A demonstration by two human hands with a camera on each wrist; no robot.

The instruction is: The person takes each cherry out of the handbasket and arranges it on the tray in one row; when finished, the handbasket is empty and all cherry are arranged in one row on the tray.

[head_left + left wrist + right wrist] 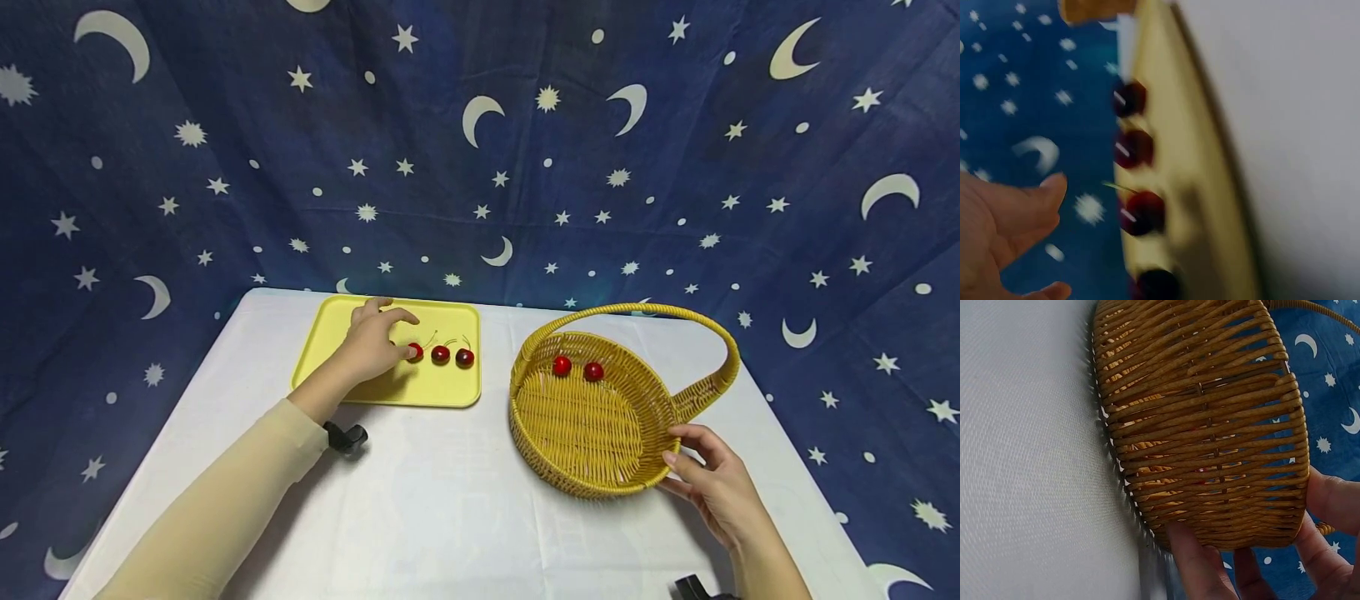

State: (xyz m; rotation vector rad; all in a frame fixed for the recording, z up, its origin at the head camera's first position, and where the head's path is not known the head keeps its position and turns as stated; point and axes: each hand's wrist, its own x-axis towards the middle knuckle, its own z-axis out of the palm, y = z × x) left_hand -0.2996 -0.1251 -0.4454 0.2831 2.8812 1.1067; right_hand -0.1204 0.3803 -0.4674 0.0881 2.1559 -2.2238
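Observation:
My left hand (372,343) hovers over the yellow tray (390,395), thumb and fingers spread with nothing between them. Several dark red cherries with thin stems are lined up on the tray, among them a cherry (440,356) in the middle and another cherry (465,358) to its right. In the left wrist view a stemmed cherry (1142,212) lies apart from the fingertips. At the right, my right hand (712,479) grips the near right rim of a wicker basket (543,467), thumb on top and fingers against the outer wall. Two cherries (593,372) lie inside at the back.
The basket's tall arched handle (637,309) rises over its back side. White cloth (450,500) covers the table between tray and basket. Behind the table hangs a dark blue curtain (420,100) with moons and stars.

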